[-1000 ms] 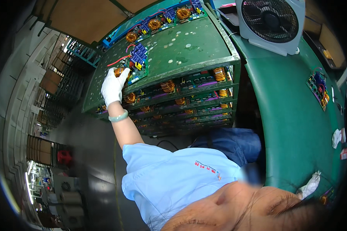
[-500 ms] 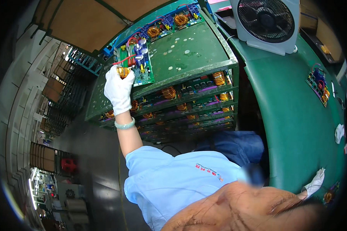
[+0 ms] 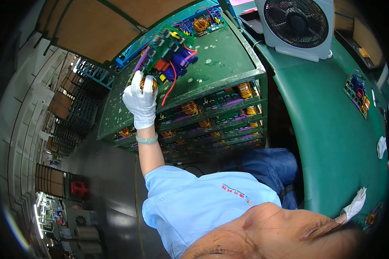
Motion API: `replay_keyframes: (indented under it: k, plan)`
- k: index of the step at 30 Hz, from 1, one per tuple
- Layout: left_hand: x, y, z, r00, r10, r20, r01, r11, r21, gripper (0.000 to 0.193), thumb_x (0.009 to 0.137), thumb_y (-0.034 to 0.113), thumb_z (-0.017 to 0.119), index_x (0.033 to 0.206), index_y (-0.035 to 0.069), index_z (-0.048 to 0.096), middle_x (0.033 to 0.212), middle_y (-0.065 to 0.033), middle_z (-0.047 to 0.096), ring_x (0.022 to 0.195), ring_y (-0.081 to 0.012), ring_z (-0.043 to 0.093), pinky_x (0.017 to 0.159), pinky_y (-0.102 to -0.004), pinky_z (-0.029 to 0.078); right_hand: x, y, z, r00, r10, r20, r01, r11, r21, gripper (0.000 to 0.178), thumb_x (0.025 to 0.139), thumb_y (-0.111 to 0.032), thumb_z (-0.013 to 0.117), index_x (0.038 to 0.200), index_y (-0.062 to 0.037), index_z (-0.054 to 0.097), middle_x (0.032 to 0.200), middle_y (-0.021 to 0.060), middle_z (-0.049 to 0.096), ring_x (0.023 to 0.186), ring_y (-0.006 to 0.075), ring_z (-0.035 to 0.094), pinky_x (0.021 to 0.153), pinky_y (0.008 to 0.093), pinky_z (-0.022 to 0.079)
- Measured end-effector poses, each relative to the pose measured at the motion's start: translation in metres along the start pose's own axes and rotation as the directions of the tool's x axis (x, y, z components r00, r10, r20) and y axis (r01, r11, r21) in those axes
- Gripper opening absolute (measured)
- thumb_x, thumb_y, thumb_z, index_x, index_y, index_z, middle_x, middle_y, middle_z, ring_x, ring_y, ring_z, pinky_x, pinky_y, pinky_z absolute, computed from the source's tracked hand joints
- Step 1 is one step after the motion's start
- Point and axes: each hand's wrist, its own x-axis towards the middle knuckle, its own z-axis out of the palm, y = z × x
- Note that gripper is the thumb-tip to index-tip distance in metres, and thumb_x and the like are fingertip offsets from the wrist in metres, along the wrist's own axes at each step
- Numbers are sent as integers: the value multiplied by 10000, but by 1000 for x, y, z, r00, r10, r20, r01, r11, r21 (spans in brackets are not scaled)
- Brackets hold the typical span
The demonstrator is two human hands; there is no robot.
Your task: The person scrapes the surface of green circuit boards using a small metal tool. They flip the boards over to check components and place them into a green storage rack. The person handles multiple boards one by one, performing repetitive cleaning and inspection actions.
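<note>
My left hand, in a white glove, grips a green circuit board by its copper-coil end. The board is tilted above the top of a green metal rack. Blue capacitors, a purple strip and loose red wires show on it. Another circuit board with a copper coil lies at the rack's far edge. Far to the lower right, my gloved right hand rests on a green table mat, fingers stretched out, holding nothing visible. Beside it, a dark board is partly hidden at the picture's rim.
Shelves below the rack top hold several boards with copper coils. A grey box fan stands on the table at the back. A circuit board and a crumpled white cloth lie along the table's right side.
My left hand has lifted the board off the rack top and turned it, so its capacitors and red wires now point rightward. My right hand has hardly moved.
</note>
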Motion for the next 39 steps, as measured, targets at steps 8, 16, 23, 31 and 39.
replay_keyframes:
  k: [8, 16, 23, 31, 39]
  plan:
    - [3, 4, 8, 994, 83, 68, -72, 985, -157, 531, 670, 59, 790, 1138, 212, 589, 1244, -47, 582, 837, -285, 588, 725, -405, 486, -3, -9, -7, 1000, -15, -14, 13, 989, -146, 479, 1031, -353, 484, 1378, -28, 543, 1311, 138, 623, 1170, 234, 611, 1015, 325, 445]
    - [9, -9, 21, 986, 17, 165, 36, 948, -317, 558, 651, 1, 760, 1155, 176, 594, 1324, -113, 564, 1084, -318, 579, 912, -418, 462, -1, -14, -5, 996, 65, -60, -77, 970, -231, 464, 1037, -333, 475, 1386, -33, 541, 1294, 132, 630, 1145, 228, 610, 1006, 325, 447]
    - [32, -11, 17, 974, -30, 224, 125, 895, -427, 507, 674, -12, 736, 1133, 160, 608, 1293, -143, 567, 1019, -347, 575, 887, -433, 471, -52, -187, 65, 965, -260, -38, 251, 955, -157, 408, 1051, -286, 447, 1381, -79, 566, 1288, 117, 628, 1069, 203, 603, 978, 312, 451]
    - [41, -13, 9, 956, -22, 294, 191, 808, -558, 517, 729, 85, 794, 1216, 131, 625, 1336, -145, 557, 1102, -336, 564, 964, -432, 450, -162, -524, 192, 205, -932, 298, 899, 300, 318, 421, 880, -59, 563, 1292, 24, 579, 1347, 186, 600, 1249, 343, 573, 1083, 409, 417]
    - [31, -27, 14, 948, -1, 319, 192, 801, -567, 543, 702, 90, 812, 1210, 129, 625, 1322, -152, 566, 1109, -324, 557, 971, -421, 447, -264, -659, 310, -332, -912, 242, 861, -189, 472, 511, 853, 5, 524, 1364, -7, 516, 1378, 167, 563, 1299, 299, 526, 1107, 416, 391]
